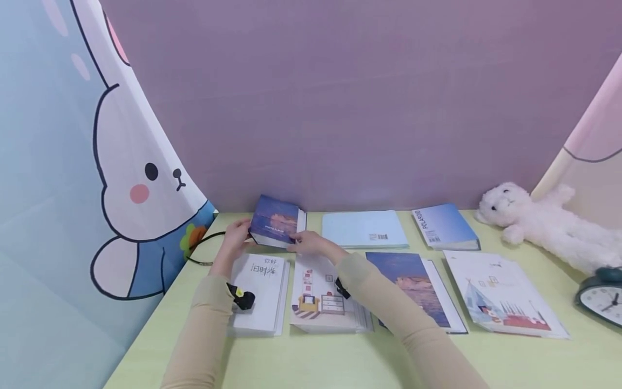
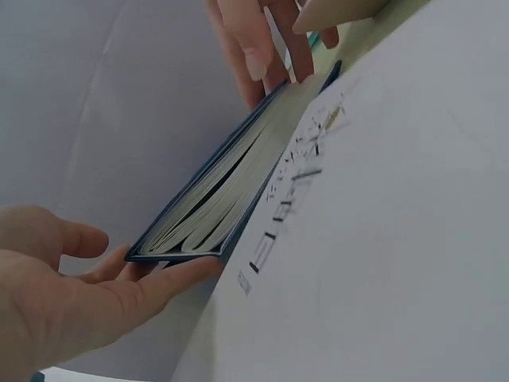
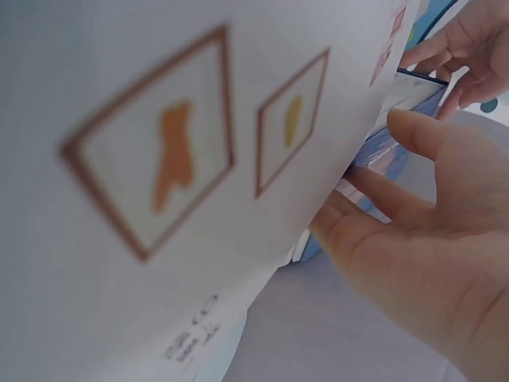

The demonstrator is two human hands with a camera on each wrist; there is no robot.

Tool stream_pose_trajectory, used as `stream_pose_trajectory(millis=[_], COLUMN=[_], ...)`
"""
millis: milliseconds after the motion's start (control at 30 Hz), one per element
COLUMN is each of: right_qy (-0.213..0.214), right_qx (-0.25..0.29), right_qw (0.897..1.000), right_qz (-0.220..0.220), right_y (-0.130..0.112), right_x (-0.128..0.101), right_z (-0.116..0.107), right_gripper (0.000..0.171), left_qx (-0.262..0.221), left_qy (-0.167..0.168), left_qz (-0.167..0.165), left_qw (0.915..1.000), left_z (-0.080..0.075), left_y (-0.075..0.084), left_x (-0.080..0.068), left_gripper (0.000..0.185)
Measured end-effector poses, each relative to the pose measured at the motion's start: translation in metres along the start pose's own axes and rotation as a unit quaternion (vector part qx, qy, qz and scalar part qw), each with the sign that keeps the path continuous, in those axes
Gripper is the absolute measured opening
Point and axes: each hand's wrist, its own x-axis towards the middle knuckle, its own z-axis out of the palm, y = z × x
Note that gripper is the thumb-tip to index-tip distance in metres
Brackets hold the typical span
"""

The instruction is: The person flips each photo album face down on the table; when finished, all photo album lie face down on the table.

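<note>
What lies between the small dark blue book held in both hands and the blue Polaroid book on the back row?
In the head view, one pale blue flat book lies between the small dark blue book and the blue Polaroid book.

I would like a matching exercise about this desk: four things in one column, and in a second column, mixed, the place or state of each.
Things:
1. dark blue book
2. plush toy
3. clock
4. white book

Places or states:
A. at the right edge of the desk, only partly in view
B. held up between both hands, tilted
C. lying flat near the left sleeve
D. lying at the back right, by the wall

Pairs: 1-B, 2-D, 3-A, 4-C
</note>
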Motion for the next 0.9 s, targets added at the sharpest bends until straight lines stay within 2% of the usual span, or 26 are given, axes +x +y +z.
stream_pose_trajectory(millis=[233, 500, 633, 767, 900], right_qy=[0.018, 0.039, 0.05, 0.06, 0.067], right_qx=[0.029, 0.068, 0.077, 0.045, 0.013], right_qw=[0.999, 0.997, 0.995, 0.993, 0.991], right_qz=[-0.021, -0.005, -0.035, -0.089, -0.117], right_y=[-0.005, -0.003, -0.002, -0.002, -0.001], right_x=[0.001, 0.002, 0.0, 0.002, 0.005], right_z=[-0.001, 0.0, -0.002, -0.004, -0.002], right_gripper=[0.055, 0.057, 0.06, 0.067, 0.068], left_qx=[-0.013, 0.001, -0.007, -0.009, -0.001], left_qy=[0.024, 0.048, 0.051, 0.052, 0.063], left_qz=[0.019, 0.044, 0.05, 0.062, 0.076], left_qw=[0.9994, 0.9979, 0.9974, 0.9967, 0.9951], left_z=[0.004, 0.013, 0.019, 0.026, 0.033], left_y=[0.01, 0.017, 0.019, 0.021, 0.022], left_x=[-0.003, -0.006, -0.005, -0.005, -0.008], left_gripper=[0.045, 0.042, 0.04, 0.038, 0.037])
